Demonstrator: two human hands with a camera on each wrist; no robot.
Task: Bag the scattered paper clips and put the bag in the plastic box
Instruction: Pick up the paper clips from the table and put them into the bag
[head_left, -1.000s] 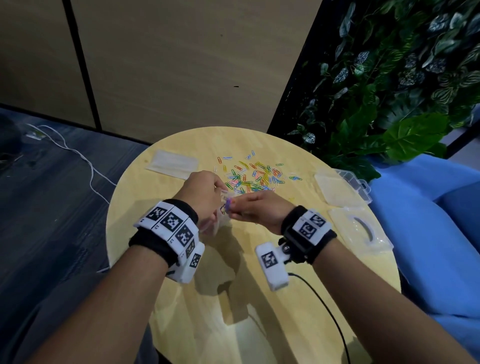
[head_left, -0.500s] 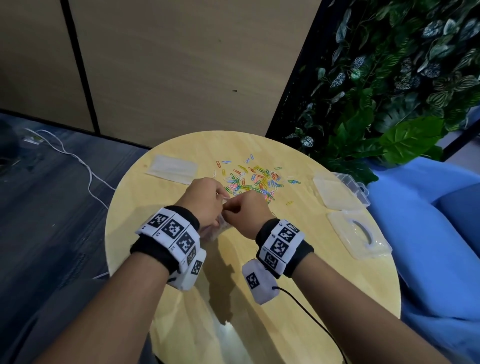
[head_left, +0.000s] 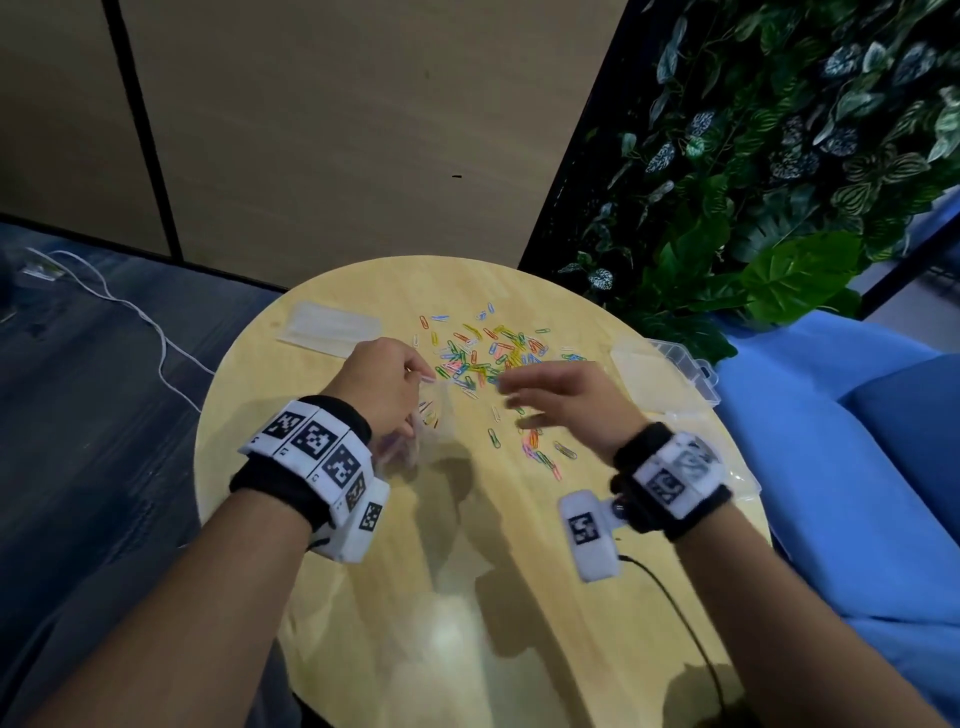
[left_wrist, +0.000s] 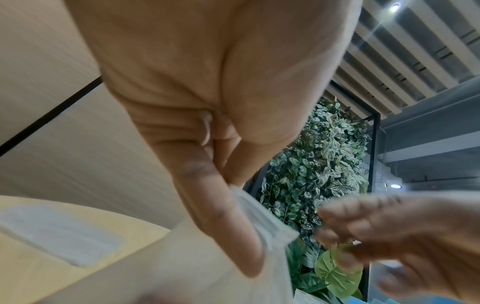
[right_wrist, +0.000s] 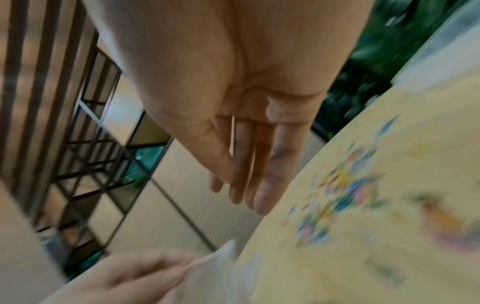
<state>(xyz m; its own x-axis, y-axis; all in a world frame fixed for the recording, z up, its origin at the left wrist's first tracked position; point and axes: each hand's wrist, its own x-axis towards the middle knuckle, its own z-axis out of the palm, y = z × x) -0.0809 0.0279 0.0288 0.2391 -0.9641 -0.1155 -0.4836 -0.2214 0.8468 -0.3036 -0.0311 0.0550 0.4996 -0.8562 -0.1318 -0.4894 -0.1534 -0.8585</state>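
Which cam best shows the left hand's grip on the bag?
Left wrist: the left hand pinches the bag at its rim, close up. Head shows it small, half hidden; right wrist only a blurred corner.

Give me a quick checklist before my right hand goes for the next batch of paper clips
1. Bag held by left hand: ok.
2. Bag mouth held open: cannot tell.
3. Right hand open, holding nothing: ok.
4. Paper clips loose on the table ahead of the right hand: ok.
5. Plastic box open on the table's right: ok.
6. All clips bagged: not ok.
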